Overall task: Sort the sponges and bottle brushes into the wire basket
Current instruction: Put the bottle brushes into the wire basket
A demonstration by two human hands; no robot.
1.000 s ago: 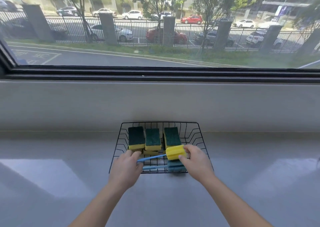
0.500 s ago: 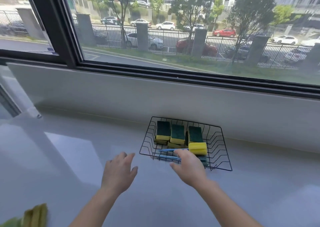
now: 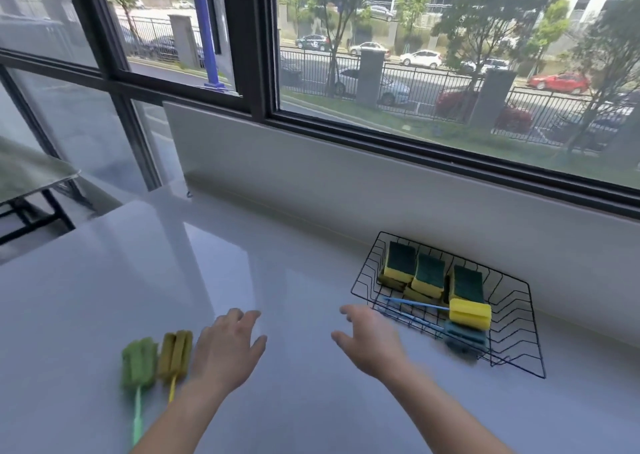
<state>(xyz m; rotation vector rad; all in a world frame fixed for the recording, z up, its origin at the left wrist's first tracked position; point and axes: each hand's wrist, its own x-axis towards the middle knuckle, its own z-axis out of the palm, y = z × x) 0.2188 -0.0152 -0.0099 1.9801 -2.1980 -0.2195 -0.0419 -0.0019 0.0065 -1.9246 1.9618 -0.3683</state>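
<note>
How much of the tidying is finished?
Done: green-and-yellow sponges, a yellow foam brush and a teal foam brush lie in the black wire basket. In hand: nothing; the left hand and right hand are open, empty. Left: the green fuzzy brush and mustard brush on the white counter.

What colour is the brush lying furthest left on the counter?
Green: the leftmost bottle brush has a green head and handle, seen in the head view.

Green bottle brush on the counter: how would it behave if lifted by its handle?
The green bottle brush probably feels light, its head looking like foam. Its thin handle may flex, so the head could droop. On the glossy counter it would likely slide if pushed.
</note>
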